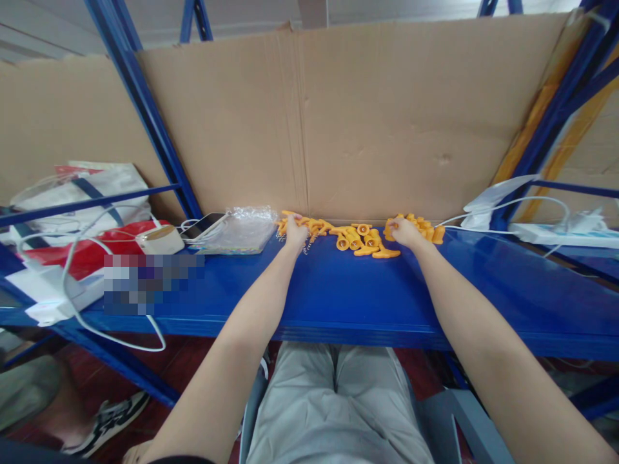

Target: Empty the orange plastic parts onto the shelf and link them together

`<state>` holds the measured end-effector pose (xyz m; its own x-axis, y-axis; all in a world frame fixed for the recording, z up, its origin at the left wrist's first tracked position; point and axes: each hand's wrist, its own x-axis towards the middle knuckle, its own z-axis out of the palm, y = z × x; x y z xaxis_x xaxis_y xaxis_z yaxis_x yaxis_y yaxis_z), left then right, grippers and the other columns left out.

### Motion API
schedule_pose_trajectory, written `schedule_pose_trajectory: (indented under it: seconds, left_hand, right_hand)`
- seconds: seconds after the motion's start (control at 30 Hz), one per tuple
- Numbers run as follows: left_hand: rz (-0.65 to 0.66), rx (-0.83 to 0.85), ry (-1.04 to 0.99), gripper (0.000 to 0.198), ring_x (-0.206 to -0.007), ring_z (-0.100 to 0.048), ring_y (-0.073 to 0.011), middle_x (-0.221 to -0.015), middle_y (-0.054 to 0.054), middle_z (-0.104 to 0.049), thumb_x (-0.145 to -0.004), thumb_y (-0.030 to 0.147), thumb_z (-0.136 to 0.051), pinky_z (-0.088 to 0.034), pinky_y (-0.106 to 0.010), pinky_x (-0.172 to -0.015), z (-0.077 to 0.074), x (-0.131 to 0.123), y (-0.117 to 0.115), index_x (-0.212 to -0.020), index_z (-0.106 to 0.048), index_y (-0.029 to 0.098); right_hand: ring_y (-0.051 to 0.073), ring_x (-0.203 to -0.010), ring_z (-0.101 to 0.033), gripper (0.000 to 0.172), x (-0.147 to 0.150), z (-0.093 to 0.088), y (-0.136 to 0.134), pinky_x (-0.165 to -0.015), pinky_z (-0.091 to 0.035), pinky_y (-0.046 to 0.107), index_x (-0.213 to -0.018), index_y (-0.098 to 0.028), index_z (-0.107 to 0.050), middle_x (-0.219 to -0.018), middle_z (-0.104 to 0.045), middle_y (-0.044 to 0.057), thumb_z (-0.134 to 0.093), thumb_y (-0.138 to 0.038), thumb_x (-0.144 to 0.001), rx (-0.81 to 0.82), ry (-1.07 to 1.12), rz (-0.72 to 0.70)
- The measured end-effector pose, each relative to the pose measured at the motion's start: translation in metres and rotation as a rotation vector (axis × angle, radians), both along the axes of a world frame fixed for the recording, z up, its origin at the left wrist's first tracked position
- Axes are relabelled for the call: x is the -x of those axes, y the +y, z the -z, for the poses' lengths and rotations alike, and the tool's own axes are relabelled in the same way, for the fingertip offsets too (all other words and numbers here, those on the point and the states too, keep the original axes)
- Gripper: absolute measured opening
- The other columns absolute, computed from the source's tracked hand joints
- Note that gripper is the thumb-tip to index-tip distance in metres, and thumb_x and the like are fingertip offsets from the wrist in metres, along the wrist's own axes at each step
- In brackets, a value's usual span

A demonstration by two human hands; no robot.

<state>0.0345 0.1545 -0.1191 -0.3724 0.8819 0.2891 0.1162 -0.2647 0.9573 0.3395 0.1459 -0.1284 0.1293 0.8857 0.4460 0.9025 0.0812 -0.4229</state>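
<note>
My left hand [294, 232] reaches into a pile of small orange plastic pieces [319, 226] with thin metal chains hanging from it. Its fingers are curled together among the pieces, and what they pinch is mostly hidden. My right hand [406, 232] is closed at a second heap of orange plastic parts [432, 232], with its fingertips on one of them. Between the hands lie several hollow orange parts [355, 241], their round openings facing me and something metallic inside. A curved orange piece [387, 254] lies in front of them.
The blue shelf [348, 303] has a tall cardboard panel [387, 116] behind it. To the left are a clear plastic bag [242, 235], a phone [206, 225], a white charger [159, 239] and cables. A power strip [570, 236] stands right. Another person's leg [36, 393] shows lower left.
</note>
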Motion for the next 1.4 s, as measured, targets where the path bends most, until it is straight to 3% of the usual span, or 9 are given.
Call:
schedule_pose_trajectory:
  seconds: [0.17,0.33,0.43,0.53,0.67,0.9,1.2,1.4]
  left_hand:
    - [0.089,-0.044,0.281,0.057,-0.095,-0.069,-0.0180,-0.094,-0.001,-0.065,-0.073,-0.005,-0.055,-0.055,-0.034,-0.091,0.011,0.003,0.006,-0.122,-0.048,0.022]
    - [0.035,0.028,0.878,0.068,-0.131,-0.055,-0.0341,-0.127,-0.017,-0.064,-0.086,0.013,-0.058,-0.039,-0.056,-0.110,0.017,0.005,-0.001,-0.149,-0.037,0.021]
    - [0.016,0.042,1.096,0.061,-0.138,-0.047,-0.0356,-0.141,-0.020,-0.057,-0.092,0.022,-0.053,-0.036,-0.057,-0.111,0.014,0.005,-0.008,-0.151,-0.036,0.021]
    - [0.002,0.066,1.214,0.046,-0.134,-0.049,-0.0349,-0.139,-0.018,-0.058,-0.095,0.026,-0.050,-0.039,-0.054,-0.108,0.010,0.005,-0.013,-0.140,-0.050,0.021]
    - [-0.010,0.051,1.296,0.028,-0.128,-0.053,-0.0341,-0.129,-0.015,-0.063,-0.093,0.023,-0.051,-0.041,-0.052,-0.105,0.005,0.005,-0.014,-0.116,-0.066,0.022]
    - [0.015,0.013,1.369,0.035,-0.125,-0.054,-0.0353,-0.126,-0.017,-0.063,-0.091,0.015,-0.044,-0.036,-0.054,-0.108,0.002,0.000,-0.016,-0.106,-0.076,0.019]
    - [0.056,0.060,1.449,0.045,-0.132,-0.047,-0.0412,-0.133,-0.023,-0.058,-0.082,0.011,-0.051,-0.033,-0.061,-0.111,0.008,-0.005,-0.015,-0.122,-0.071,0.015]
    - [-0.039,0.053,1.322,0.057,-0.138,-0.044,-0.0383,-0.144,-0.022,-0.052,-0.087,0.013,-0.047,-0.037,-0.057,-0.111,0.009,-0.001,-0.012,-0.143,-0.055,0.017]
  right_hand:
    - [0.031,-0.109,-0.069,0.037,-0.005,0.002,0.003,-0.097,-0.052,0.039,-0.109,-0.010,-0.076,-0.115,-0.074,0.020,-0.048,-0.008,-0.085,-0.039,-0.040,0.039]
    - [0.030,-0.109,-0.069,0.037,-0.009,0.007,0.006,-0.100,-0.052,0.041,-0.108,-0.011,-0.076,-0.114,-0.074,0.019,-0.048,-0.008,-0.083,-0.093,-0.085,0.004]
    - [0.028,-0.111,-0.068,0.035,-0.008,0.008,0.007,-0.103,-0.050,0.040,-0.101,-0.012,-0.077,-0.115,-0.074,0.016,-0.049,-0.006,-0.082,-0.123,-0.118,-0.044]
    - [0.026,-0.111,-0.067,0.033,-0.007,0.007,0.007,-0.105,-0.048,0.039,-0.097,-0.013,-0.076,-0.113,-0.074,0.015,-0.048,-0.006,-0.083,-0.139,-0.125,-0.061]
    - [0.024,-0.110,-0.066,0.032,-0.006,0.005,0.007,-0.105,-0.048,0.038,-0.097,-0.014,-0.075,-0.111,-0.074,0.012,-0.049,-0.005,-0.081,-0.148,-0.112,-0.082]
    - [0.024,-0.108,-0.064,0.032,-0.003,0.005,0.006,-0.102,-0.048,0.040,-0.093,-0.016,-0.074,-0.106,-0.073,0.011,-0.047,-0.006,-0.081,-0.151,-0.106,-0.129]
    - [0.025,-0.110,-0.065,0.032,0.004,0.002,0.001,-0.103,-0.046,0.037,-0.092,-0.012,-0.076,-0.108,-0.074,0.016,-0.046,-0.006,-0.082,-0.120,-0.169,-0.150]
    - [0.024,-0.108,-0.066,0.032,0.006,0.003,0.003,-0.101,-0.048,0.035,-0.096,-0.012,-0.075,-0.109,-0.074,0.014,-0.047,-0.006,-0.083,-0.121,-0.211,-0.147]
